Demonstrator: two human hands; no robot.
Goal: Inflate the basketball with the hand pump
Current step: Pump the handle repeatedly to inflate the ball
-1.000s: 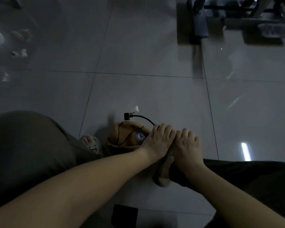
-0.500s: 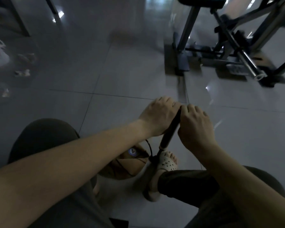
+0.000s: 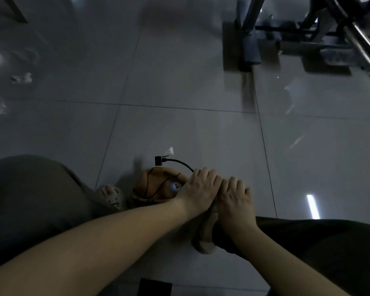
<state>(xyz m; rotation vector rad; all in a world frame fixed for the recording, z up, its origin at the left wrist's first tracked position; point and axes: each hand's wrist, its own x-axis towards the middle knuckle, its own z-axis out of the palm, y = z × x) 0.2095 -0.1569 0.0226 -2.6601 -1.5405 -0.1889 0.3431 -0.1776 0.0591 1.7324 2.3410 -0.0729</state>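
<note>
Head view. My left hand (image 3: 199, 186) and right hand (image 3: 233, 197) sit knuckles-up, touching side by side, fingers curled downward over something hidden beneath them; I cannot tell what they clamp. The basketball (image 3: 156, 184), tan, limp and creased, with a round blue-and-white badge (image 3: 176, 186), lies on the glossy grey tile floor (image 3: 179, 129) just left of the hands, between two pale sandals (image 3: 112, 198). A thin black hose (image 3: 179, 162) arcs out from under the left hand.
</note>
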